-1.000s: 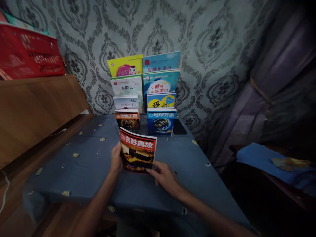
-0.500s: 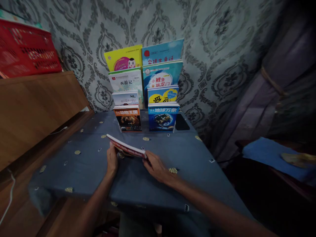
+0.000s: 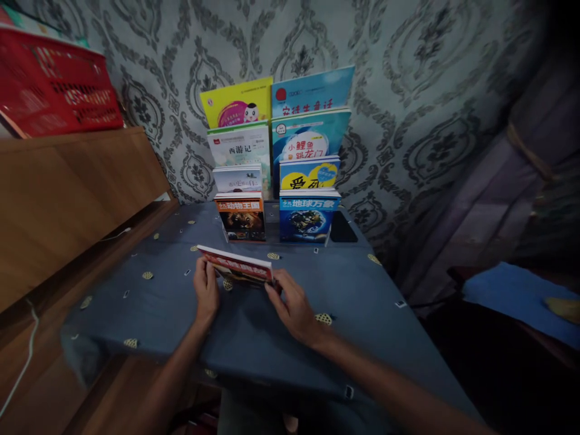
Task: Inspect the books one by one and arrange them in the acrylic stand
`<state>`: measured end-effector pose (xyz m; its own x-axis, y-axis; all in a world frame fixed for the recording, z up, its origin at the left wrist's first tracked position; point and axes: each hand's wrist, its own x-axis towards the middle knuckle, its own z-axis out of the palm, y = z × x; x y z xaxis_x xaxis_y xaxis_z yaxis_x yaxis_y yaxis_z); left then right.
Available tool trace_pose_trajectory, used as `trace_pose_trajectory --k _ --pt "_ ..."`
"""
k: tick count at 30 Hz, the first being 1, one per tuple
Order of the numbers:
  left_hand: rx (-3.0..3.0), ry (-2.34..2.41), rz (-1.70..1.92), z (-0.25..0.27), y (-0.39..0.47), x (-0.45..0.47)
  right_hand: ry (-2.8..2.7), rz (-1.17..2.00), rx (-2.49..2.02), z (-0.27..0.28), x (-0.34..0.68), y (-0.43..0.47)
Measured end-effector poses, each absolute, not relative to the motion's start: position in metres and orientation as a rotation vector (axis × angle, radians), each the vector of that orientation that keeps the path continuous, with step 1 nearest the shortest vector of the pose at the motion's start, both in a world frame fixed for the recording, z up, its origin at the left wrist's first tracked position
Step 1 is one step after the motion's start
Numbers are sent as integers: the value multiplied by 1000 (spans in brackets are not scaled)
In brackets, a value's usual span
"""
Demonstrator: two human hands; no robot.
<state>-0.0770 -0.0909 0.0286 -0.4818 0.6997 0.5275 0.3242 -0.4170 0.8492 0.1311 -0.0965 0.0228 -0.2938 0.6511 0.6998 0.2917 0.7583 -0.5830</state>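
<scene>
Between my two hands is a thin book [image 3: 238,266] with a red cover and white lettering, held tilted above the table. My left hand [image 3: 206,290] grips its left end, thumb on the cover. At the right end, my right hand [image 3: 292,305] closes on the edge. Beyond it a tiered rack holds several books in two columns. In its front row are an orange-topped book with a lion [image 3: 241,219] and a blue book with a globe [image 3: 308,220]. Higher up are a yellow book [image 3: 238,99] and a light blue one [image 3: 312,90].
A dark phone [image 3: 343,228] lies right of the rack on the blue-grey tablecloth [image 3: 158,314]. On the left, a red basket [image 3: 58,84] stands on a wooden cabinet [image 3: 81,193]. A blue cloth [image 3: 521,302] and a tied curtain [image 3: 480,199] are at the right.
The book's cover has tipped up, so its red front and lettering show more. Both hands keep their grip. The view has shifted slightly, moving the scene to the right.
</scene>
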Motion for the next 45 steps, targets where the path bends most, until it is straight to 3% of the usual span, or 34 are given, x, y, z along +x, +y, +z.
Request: trace_pose_trajectory --k 30,45 --pt "1551 1746 1932 37 -31 -94 -1749 341 -948 30 88 -34" --pt "1671 1473 2415 99 16 -77 -1635 302 -667 87 98 21"
